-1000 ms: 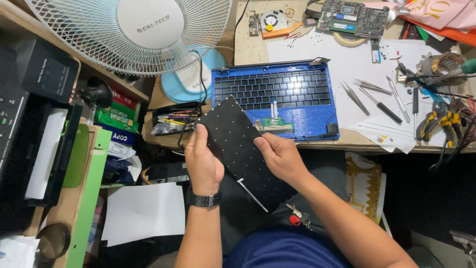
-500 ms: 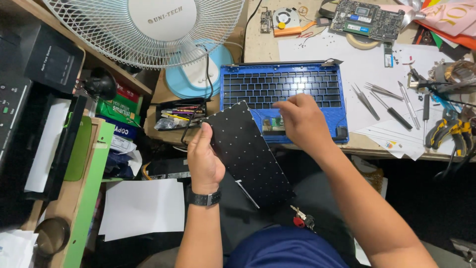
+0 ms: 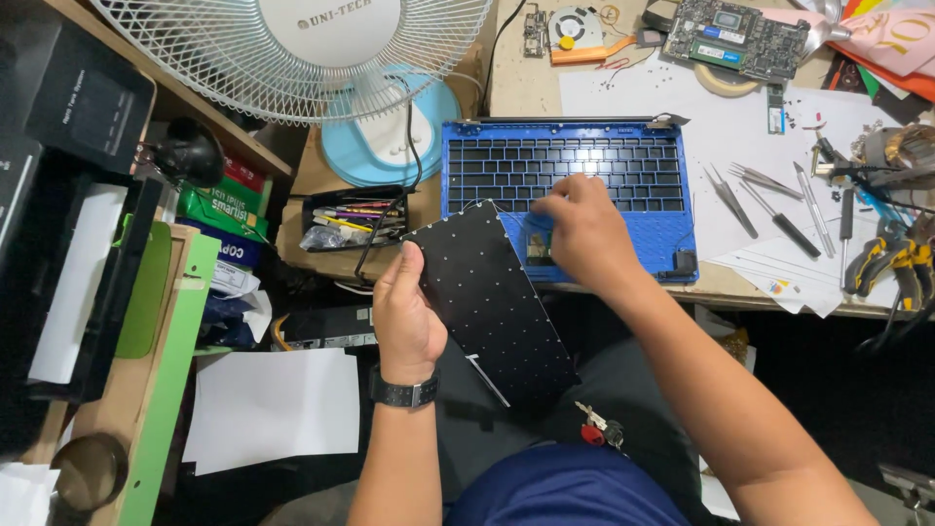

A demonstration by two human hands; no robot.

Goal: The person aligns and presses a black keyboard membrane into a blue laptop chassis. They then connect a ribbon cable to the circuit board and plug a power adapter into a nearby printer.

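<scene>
Now my right hand (image 3: pixel 584 229) has left the black keyboard panel (image 3: pixel 487 302) for the blue laptop shell (image 3: pixel 565 195), fingers pinching there; left fingers grip the detached panel, refitting undone.

A green box (image 3: pixel 216 210) with white letters lies on the shelf at the left, below the fan. A red box (image 3: pixel 245 173) sits just above it, and a dark blue box (image 3: pixel 232 244) sits just below it (all three are partly hidden). A small white label (image 3: pixel 231 279) with dark print lies under the blue one.
</scene>
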